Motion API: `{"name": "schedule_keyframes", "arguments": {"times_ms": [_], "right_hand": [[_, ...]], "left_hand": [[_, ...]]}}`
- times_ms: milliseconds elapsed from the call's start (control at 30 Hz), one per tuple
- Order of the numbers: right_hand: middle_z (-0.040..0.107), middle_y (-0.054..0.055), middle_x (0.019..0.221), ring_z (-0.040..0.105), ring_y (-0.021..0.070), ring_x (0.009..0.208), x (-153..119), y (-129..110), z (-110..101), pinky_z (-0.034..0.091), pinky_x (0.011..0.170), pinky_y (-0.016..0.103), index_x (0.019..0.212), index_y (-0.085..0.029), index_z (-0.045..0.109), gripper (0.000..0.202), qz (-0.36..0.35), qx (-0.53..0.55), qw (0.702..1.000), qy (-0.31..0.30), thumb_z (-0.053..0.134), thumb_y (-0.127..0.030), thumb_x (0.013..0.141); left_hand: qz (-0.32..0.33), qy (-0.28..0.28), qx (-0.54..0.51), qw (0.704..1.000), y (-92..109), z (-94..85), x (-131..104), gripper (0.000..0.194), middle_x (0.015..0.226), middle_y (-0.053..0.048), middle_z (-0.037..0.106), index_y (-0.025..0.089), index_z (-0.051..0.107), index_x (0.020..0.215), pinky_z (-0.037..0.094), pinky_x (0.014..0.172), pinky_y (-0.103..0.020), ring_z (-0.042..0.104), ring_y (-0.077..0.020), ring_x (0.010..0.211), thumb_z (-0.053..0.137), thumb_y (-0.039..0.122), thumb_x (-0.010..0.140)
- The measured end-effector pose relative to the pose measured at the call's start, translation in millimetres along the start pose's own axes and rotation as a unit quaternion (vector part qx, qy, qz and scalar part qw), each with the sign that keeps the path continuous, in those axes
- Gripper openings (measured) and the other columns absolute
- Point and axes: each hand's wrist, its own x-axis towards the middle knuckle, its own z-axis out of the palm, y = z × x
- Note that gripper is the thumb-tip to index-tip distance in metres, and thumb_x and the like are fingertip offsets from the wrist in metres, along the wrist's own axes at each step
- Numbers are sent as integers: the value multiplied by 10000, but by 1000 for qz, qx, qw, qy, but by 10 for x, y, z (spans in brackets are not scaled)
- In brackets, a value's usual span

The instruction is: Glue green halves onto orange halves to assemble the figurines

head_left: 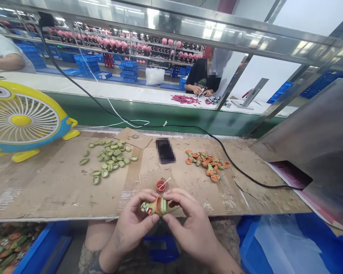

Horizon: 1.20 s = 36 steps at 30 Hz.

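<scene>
Between both hands, just over the table's front edge, I hold a small painted figure (153, 206) in green and orange with a face on its left end. My left hand (135, 219) is closed on the figure's body. The fingers of my right hand (188, 217) pinch a green oval cap (164, 206) at the figure's orange open end; whether cap and figure touch all round I cannot tell. Just beyond my fingers stands a small red pot (161, 185) with a thin white stick in it.
Green oval caps (114, 154) lie heaped at left, orange-green figure parts (207, 163) at right. A phone (165, 150) lies between them. A yellow fan (23, 118) stands far left; a black cable (225, 152) crosses the right side. A blue crate (40, 247) holds figures. Another person (202, 78) works opposite.
</scene>
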Motion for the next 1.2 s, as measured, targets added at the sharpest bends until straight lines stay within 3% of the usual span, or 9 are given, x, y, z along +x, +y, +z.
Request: {"name": "schedule_keyframes", "arguments": {"times_ms": [267,500,867,1200], "right_hand": [[668,66,1221,652,221,1138,-21,74,-13,540,1003,339,1169,-276,719,416,-17,-24,1000,-6,654,-39,834],[678,58,1120,678,185,1025,-33,74,-56,561,922,291,1125,-236,744,388,-28,-15,999,20,654,-12,821],[686,41,1024,688,152,973,-83,66,-150,542,869,222,1090,-211,760,325,-70,-36,997,22,696,-17,838],[639,36,1042,656,149,961,-105,39,-184,531,858,241,1130,-230,708,351,-83,-79,992,-48,603,6,892]], "left_hand": [[1,12,3,1000,18,99,8,252,1093,-58,699,286,775,1020,586,923,-281,681,-221,1081,841,188,797],[-7,36,1,999,1,159,11,281,1104,-60,753,285,823,1007,607,911,-256,732,-214,1073,869,157,761],[-12,14,-11,1000,-68,146,-25,318,982,-38,757,269,830,963,603,832,-194,742,-167,943,955,232,674],[7,-1,81,997,81,155,-56,283,954,-32,783,290,830,982,598,842,-191,753,-166,926,928,249,719]]}}
